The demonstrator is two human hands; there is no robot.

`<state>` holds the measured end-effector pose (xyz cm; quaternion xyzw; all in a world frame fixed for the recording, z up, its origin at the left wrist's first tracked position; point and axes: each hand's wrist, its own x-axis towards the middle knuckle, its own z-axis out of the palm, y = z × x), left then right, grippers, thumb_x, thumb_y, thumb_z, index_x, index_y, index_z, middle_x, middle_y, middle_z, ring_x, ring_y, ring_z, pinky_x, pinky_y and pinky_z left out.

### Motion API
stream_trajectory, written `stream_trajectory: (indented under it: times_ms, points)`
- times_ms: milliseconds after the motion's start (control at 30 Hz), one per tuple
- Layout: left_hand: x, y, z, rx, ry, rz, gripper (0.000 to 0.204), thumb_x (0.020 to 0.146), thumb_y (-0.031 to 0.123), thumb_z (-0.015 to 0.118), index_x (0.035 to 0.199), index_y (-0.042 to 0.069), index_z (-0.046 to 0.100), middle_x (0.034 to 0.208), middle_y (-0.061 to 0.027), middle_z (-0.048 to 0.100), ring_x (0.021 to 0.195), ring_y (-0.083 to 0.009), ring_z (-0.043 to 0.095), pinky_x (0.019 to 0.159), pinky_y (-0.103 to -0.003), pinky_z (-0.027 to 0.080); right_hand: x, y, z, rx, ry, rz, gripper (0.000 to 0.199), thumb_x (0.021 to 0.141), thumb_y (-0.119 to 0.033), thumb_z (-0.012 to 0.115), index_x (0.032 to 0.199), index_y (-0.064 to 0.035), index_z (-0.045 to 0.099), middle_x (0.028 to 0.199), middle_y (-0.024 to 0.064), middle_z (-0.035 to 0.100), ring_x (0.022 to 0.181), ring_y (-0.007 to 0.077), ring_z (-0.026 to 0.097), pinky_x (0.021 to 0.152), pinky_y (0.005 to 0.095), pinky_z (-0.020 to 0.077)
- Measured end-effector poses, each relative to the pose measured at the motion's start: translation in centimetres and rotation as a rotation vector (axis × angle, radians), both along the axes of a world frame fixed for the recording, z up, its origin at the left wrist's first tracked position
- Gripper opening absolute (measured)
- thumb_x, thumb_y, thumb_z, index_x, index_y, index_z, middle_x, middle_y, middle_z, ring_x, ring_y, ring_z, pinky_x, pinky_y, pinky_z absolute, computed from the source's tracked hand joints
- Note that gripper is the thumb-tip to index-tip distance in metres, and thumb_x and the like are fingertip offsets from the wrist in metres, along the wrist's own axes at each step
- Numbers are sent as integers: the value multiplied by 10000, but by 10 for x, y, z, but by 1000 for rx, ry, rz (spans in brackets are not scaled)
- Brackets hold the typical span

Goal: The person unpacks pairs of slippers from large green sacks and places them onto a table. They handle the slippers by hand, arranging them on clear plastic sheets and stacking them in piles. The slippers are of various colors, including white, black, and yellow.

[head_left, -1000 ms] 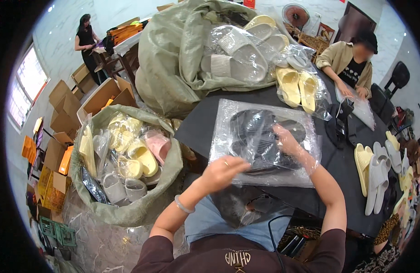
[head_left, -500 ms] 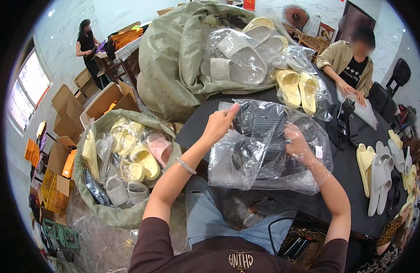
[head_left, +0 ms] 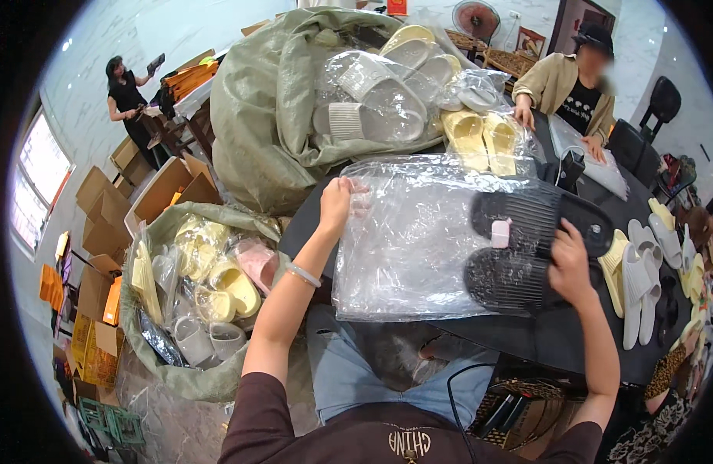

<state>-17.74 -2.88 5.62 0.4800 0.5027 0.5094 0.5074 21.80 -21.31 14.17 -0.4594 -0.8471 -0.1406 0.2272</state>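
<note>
A pair of black ribbed slippers point(head_left: 536, 213) lies at the right end of a large clear plastic bag point(head_left: 414, 247), with a small pale pink tag point(head_left: 501, 233) between their straps. One slipper's end sticks out beyond the bag's right side. My right hand point(head_left: 571, 263) is closed on the slippers at that end. Up at the bag's upper left edge, my left hand point(head_left: 339, 205) pinches the plastic, its fingertips partly behind the film. The left part of the bag looks flat, with no slipper in it.
A green sack point(head_left: 252, 116) with bagged grey slippers point(head_left: 383, 100) stands behind the black table point(head_left: 449, 336). Bagged yellow slippers point(head_left: 480, 143) lie beyond my bag. Another sack point(head_left: 179, 379) of slippers sits at left. Loose slippers point(head_left: 639, 298) line the right. A person point(head_left: 577, 93) works across the table.
The black slippers have shifted right from the bag's middle to its end. My right hand, earlier under the plastic, is now outside it. My left hand has moved left along with the bag's edge.
</note>
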Motion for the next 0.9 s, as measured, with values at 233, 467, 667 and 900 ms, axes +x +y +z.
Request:
stream_trajectory:
  times_ms: [233, 467, 667, 900]
  points:
    - [3, 3, -18, -6, 79, -39, 292, 1003, 228, 287, 952, -19, 435, 989, -186, 636, 708, -261, 675, 503, -320, 530, 110, -34, 1, 204, 150, -605, 325, 672, 83, 478, 982, 85, 573, 1016, 279, 587, 1070, 419, 524, 990, 446, 375]
    - [-1, -6, -13, -143, -50, -152, 258, 946, 137, 358, 1086, -55, 460, 1084, -188, 614, 858, -291, 659, 670, -346, 552, 72, -2, 51, 185, 531, -497, 304, 793, -39, 584, 1090, 25, 581, 954, 221, 645, 899, 353, 627, 789, 363, 458]
    - [-7, -1, -18, -112, -86, -230, 376, 950, 189, 410, 1223, -69, 410, 1091, -214, 590, 887, -292, 645, 710, -339, 541, -36, 71, 24, -159, 658, -500, 251, 791, -207, 660, 921, 8, 641, 926, 223, 649, 921, 374, 626, 745, 404, 474]
    - [1, -66, 6, 658, 573, 318, 259, 900, 212, 582, 1016, -18, 555, 916, -153, 610, 814, -224, 623, 702, -337, 474, -100, 103, -27, -310, 488, -640, 384, 776, -386, 653, 871, -14, 638, 864, 208, 656, 872, 408, 613, 743, 484, 470]
